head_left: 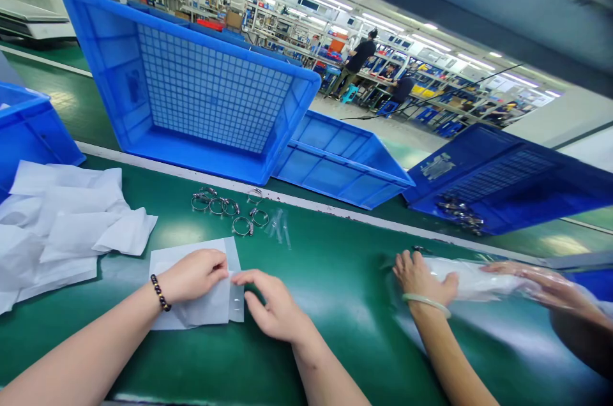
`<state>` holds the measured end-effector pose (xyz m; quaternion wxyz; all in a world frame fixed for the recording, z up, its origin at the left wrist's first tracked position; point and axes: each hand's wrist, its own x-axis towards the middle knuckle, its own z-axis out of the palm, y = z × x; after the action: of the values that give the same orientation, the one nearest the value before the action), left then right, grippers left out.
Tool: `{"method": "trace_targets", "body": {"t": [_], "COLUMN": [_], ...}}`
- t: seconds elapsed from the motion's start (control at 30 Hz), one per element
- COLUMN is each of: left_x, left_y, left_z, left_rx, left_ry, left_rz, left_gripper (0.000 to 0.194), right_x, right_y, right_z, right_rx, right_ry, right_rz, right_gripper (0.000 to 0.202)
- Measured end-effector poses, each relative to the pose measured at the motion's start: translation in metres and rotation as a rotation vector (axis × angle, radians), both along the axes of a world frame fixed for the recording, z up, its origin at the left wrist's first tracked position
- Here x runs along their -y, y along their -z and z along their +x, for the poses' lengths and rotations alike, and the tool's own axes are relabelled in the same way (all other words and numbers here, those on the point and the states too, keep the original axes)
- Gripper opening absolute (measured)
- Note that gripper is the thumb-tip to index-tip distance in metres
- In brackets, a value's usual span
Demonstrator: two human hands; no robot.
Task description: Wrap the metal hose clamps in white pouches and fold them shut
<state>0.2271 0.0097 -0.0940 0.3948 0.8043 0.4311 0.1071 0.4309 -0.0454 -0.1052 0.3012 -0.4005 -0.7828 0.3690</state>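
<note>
Left hand [196, 275], with dark beads at its wrist, lies over a flat white pouch [205, 311] left of the lower centre of the frame. Its fingers curl inward near the pouch's right edge; from where I stand, I can't tell whether they grip it. The right hand [278, 309] comes in from the lower right of the pouch, thumb and forefinger apart, nothing held between them, its forefinger at the translucent flap [236, 309].

Just above the pouch, several metal ring clamps [225, 205] lie on the green worktop [335, 323], with some clear plastic strips [276, 225] beside them. White packets [79, 230] are heaped at the left edge of the frame. Blue crates [205, 90] stand across the top of the worktop. Toward the right edge, a co-worker's hands [422, 279] handle a clear-wrapped white bundle [469, 279].
</note>
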Motion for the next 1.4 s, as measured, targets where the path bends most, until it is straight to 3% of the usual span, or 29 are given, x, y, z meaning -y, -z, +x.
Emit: {"method": "trace_targets", "body": {"t": [0.07,0.13,0.23,0.4,0.47,0.6,0.67,0.73,0.83,1.0,1.1,1.2,1.27,1.4], "left_x": [-0.002,-0.004,-0.003,0.001,0.005,0.014,0.018,0.020,0.019,0.011,0.006,0.003,0.001,-0.001], "left_y": [-0.007,-0.014,-0.023,-0.028,-0.028,-0.029,-0.030,-0.031,-0.028,-0.003,0.012,0.016,0.013,0.008], "left_z": [-0.004,-0.009,-0.013,-0.014,-0.013,-0.010,-0.009,-0.008,-0.006,0.008,0.014,0.014,0.012,0.009], "left_rx": [0.050,0.119,0.251,0.489,0.569,0.680,0.712,0.730,0.728,0.758,0.771,0.784,0.793,0.815], "left_ry": [-0.004,-0.002,-0.019,-0.145,-0.191,-0.213,-0.213,-0.222,-0.271,-0.423,-0.505,-0.544,-0.496,-0.256], "left_rz": [-0.091,-0.151,-0.193,-0.217,-0.190,-0.146,-0.148,-0.154,-0.182,-0.500,-0.634,-0.700,-0.768,-0.914], "left_gripper": [0.019,0.019,0.021,0.025,0.025,0.026,0.027,0.027,0.028,0.033,0.036,0.035,0.033,0.044], "right_x": [-0.004,-0.008,-0.011,-0.008,-0.006,-0.003,-0.001,0.001,0.003,-0.007,-0.016,-0.023,-0.026,-0.029], "right_y": [0.000,0.001,0.007,0.016,0.016,0.011,0.009,0.010,0.015,0.025,0.026,0.026,0.026,0.026], "right_z": [0.005,0.009,0.013,0.002,-0.006,-0.019,-0.019,-0.016,-0.008,-0.005,-0.006,-0.006,-0.005,-0.006], "right_rx": [-0.124,-0.223,-0.305,-0.207,-0.197,-0.277,-0.317,-0.377,-0.513,-0.617,-0.577,-0.576,-0.605,-0.630], "right_ry": [0.207,0.315,0.250,0.094,0.120,0.187,0.179,0.147,0.066,0.116,0.198,0.224,0.222,0.244], "right_rz": [0.009,0.005,-0.020,-0.143,-0.187,-0.164,-0.153,-0.222,-0.453,-0.838,-0.919,-0.906,-0.897,-0.925], "right_gripper": [0.018,0.017,0.044,0.095,0.089,0.034,0.020,0.021,0.029,0.044,0.039,0.030,0.029,0.032]}}
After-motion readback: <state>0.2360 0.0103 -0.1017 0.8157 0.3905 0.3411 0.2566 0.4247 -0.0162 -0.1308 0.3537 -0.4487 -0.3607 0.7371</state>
